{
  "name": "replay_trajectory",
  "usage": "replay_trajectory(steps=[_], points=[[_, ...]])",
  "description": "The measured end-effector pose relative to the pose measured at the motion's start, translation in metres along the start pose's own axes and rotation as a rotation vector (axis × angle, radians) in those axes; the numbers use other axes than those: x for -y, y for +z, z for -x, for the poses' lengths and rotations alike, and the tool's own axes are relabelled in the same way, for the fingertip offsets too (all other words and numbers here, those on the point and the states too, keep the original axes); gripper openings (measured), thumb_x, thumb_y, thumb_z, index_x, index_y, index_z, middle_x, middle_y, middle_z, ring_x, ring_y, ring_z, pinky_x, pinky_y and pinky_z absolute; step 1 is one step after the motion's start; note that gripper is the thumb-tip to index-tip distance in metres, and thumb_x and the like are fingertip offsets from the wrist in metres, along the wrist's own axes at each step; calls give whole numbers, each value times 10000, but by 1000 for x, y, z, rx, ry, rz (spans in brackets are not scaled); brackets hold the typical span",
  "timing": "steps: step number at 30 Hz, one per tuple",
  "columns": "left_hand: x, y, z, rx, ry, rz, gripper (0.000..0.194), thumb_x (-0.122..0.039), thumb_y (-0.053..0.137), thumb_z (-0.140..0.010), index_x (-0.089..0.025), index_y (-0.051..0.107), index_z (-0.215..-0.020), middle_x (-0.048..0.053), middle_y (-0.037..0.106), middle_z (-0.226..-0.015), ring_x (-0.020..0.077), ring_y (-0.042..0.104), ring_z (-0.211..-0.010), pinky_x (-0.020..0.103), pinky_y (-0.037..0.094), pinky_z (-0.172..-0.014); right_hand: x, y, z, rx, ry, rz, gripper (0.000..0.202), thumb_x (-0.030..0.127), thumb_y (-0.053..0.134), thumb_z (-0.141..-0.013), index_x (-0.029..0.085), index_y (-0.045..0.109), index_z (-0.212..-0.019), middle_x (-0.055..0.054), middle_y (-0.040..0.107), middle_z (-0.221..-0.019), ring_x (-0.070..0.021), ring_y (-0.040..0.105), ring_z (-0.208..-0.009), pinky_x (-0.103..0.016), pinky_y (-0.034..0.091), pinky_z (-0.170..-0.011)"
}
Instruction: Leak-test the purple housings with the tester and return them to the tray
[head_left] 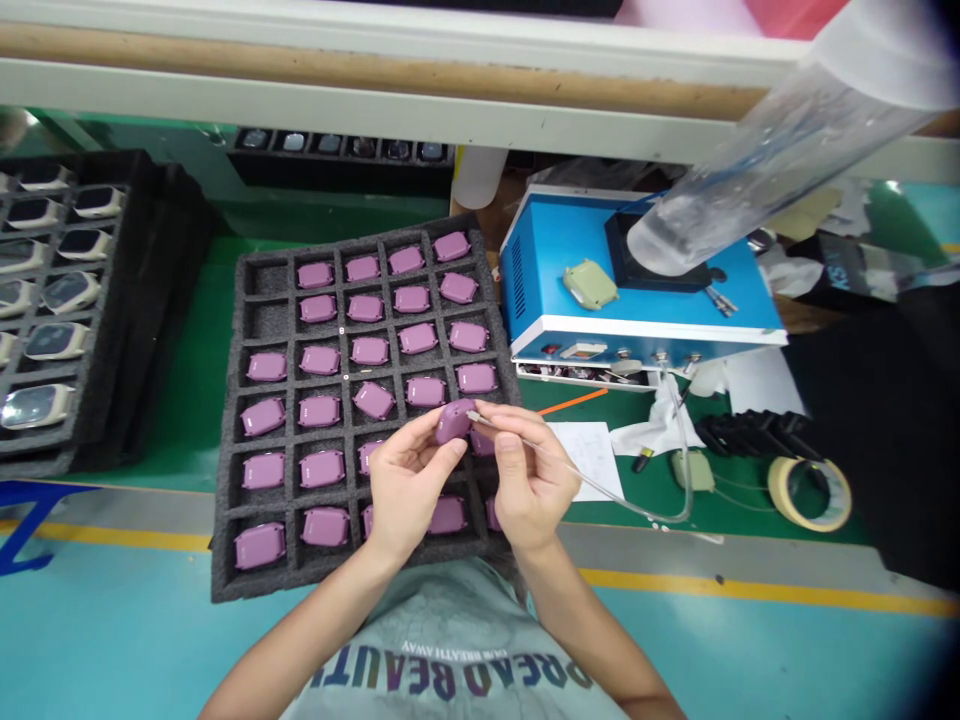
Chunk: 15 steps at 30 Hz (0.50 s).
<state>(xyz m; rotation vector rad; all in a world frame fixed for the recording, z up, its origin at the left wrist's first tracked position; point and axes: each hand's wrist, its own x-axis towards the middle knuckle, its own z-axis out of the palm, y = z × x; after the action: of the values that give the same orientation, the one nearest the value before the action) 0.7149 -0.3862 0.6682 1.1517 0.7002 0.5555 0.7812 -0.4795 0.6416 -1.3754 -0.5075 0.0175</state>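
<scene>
My left hand (409, 485) pinches a purple watch case (454, 423) above the foam tray. My right hand (531, 480) grips a thin clear tube (551, 455), whose metal tip (478, 417) touches or nearly touches the case's right side. The tube curves right and up toward the front of a blue machine. Below my hands lies a dark foam tray (225, 500) with rows of purple cases, one per compartment; two compartments at its upper left hold none.
The blue machine (570, 230) carries a tilted clear cylinder (765, 150) and a green case (590, 284). Foam trays of watches (56, 340) stand left. A tape roll (810, 494), white paper (589, 455) and black parts (757, 436) lie right. A shelf edge (337, 95) crosses above.
</scene>
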Motion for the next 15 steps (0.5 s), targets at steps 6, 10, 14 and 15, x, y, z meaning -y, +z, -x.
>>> replay_trajectory(steps=[6, 10, 14, 15], points=[[0, 0, 0, 13, 13, -7, 341, -195, 836, -733, -214, 791, -1070, 75, 780, -1109, 224, 743, -1020, 339, 600, -940, 0, 1, 0, 1, 8, -36, 177, 219, 568, -984, 240, 727, -1057, -91, 718, -1114, -245, 709, -1064, -458, 641, -904], [0, -2, -2, -3, 14, -19, 353, -202, 840, -728, -213, 786, -1077, 76, 782, -1105, 219, 743, -1021, 343, 591, -957, -3, 3, -1, 9, -4, -40, 178, 227, 560, -988, 240, 721, -1062, -93, 718, -1117, -240, 703, -1080, -444, 639, -905], [1, -3, -4, -21, 7, -38, 381, -245, 859, -707, -197, 780, -1076, 92, 781, -1100, 238, 744, -1020, 377, 587, -970, -4, 5, -4, 14, -23, -33, 173, 241, 553, -991, 235, 715, -1054, -94, 722, -1101, -231, 705, -1073, -423, 638, -901], [1, -3, -4, -21, 8, -43, 389, -256, 860, -706, -195, 778, -1081, 94, 781, -1099, 241, 745, -1016, 383, 588, -967, -4, 5, -5, 17, -25, -34, 174, 244, 550, -993, 232, 713, -1053, -95, 722, -1099, -229, 705, -1072, -423, 635, -907]])
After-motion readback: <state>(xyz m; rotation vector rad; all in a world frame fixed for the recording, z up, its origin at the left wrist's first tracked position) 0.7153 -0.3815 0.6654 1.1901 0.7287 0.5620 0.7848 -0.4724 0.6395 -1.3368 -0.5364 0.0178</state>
